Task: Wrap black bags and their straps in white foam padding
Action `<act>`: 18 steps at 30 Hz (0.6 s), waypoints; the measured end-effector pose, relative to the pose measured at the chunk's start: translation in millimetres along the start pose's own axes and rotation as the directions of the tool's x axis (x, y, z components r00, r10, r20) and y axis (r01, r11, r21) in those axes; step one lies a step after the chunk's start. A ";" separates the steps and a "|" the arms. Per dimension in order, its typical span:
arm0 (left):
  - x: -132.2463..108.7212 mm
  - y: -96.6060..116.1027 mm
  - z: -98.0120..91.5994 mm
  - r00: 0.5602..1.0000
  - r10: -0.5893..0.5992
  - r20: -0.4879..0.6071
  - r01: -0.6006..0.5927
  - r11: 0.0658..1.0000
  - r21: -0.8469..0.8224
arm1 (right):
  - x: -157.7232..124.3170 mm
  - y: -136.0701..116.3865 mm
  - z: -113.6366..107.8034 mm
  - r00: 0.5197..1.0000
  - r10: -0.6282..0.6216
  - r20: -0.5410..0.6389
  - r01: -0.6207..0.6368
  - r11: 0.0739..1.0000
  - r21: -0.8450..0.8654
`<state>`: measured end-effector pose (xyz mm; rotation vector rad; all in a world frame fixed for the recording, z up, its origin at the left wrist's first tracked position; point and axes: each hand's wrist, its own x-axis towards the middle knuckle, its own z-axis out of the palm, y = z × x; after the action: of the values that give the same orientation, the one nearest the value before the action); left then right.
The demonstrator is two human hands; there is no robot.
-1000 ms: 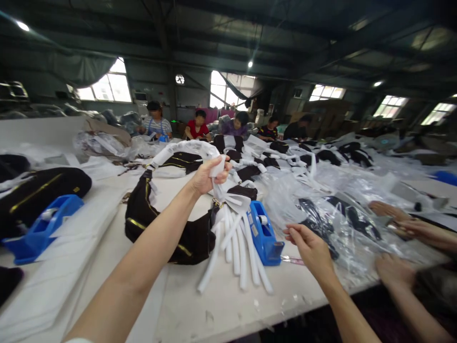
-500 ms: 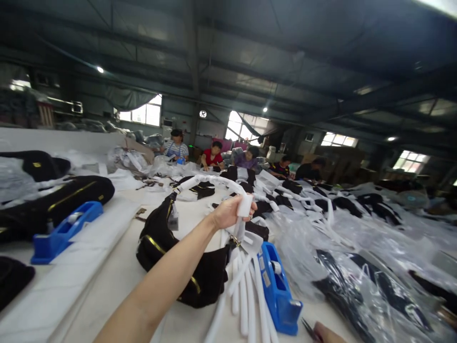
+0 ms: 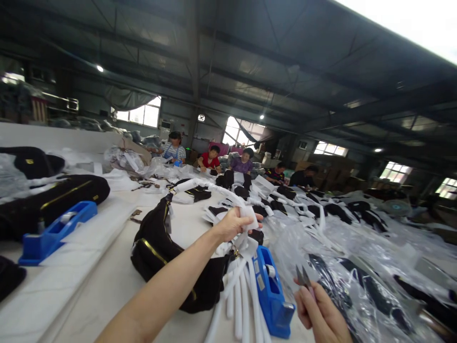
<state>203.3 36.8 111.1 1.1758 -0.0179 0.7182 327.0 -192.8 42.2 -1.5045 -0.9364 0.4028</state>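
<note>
My left hand (image 3: 232,225) is closed around a piece of white wrapping on the strap (image 3: 217,189) of a black bag. That black bag (image 3: 152,233) has gold zips and lies on the table, partly hidden behind my left forearm. Its strap is mostly covered in white padding and arches up to my fingers. At the lower right, my right hand (image 3: 321,309) grips small scissors (image 3: 303,275), their blades slightly apart and pointing up. Between my hands stands a blue tape dispenser (image 3: 273,290), with white foam strips (image 3: 238,305) fanned out beside it.
A second blue tape dispenser (image 3: 59,232) stands at left, near another black bag (image 3: 67,197) and long white sheets (image 3: 82,257). Clear plastic bags (image 3: 357,276) cover the right side. Wrapped black bags are heaped farther back, where several people sit working.
My right hand has come up from the bottom edge, bringing the scissors into fuller view beside the dispenser. My left hand still holds the wrapped strap, shifted slightly lower in the picture.
</note>
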 end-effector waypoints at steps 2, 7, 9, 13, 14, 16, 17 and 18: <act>1.2 -6.1 -0.3 0.996 0.034 -0.078 -0.036 0.999 -0.021 | 6.2 -19.6 27.9 0.997 0.030 0.066 -0.038 0.991 0.128; -0.1 -10.3 0.5 0.991 0.049 -0.127 -0.058 0.996 -0.071 | 25.9 -45.4 85.1 0.982 -0.026 0.190 -0.024 0.967 0.255; -0.5 -9.9 2.5 0.994 0.023 -0.104 -0.035 0.993 -0.112 | 35.6 -47.5 97.7 0.978 -0.057 0.202 0.014 0.978 0.208; 1.9 -15.2 4.6 0.981 0.065 -0.184 -0.093 0.985 -0.147 | 51.5 -43.8 108.0 0.978 -0.146 0.149 0.156 0.986 -0.057; 2.7 -17.7 4.4 0.974 0.082 -0.211 -0.114 0.983 -0.144 | 53.7 -42.4 109.0 0.976 -0.169 0.136 0.188 0.972 -0.143; 3.9 -23.0 3.9 0.962 0.108 -0.252 -0.145 0.981 -0.132 | 55.9 -39.9 110.6 0.972 -0.207 0.108 0.230 0.930 -0.286; 4.2 -25.2 3.6 0.956 0.118 -0.269 -0.157 0.980 -0.126 | 56.1 -38.9 111.4 0.971 -0.219 0.095 0.239 0.911 -0.336; 4.3 -26.9 3.5 0.951 0.126 -0.282 -0.166 0.979 -0.120 | 56.1 -38.0 112.1 0.970 -0.228 0.080 0.241 0.896 -0.372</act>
<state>221.9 30.9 91.8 0.9372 0.0746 0.9909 267.4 -80.2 72.9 -1.7089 -1.2620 0.0704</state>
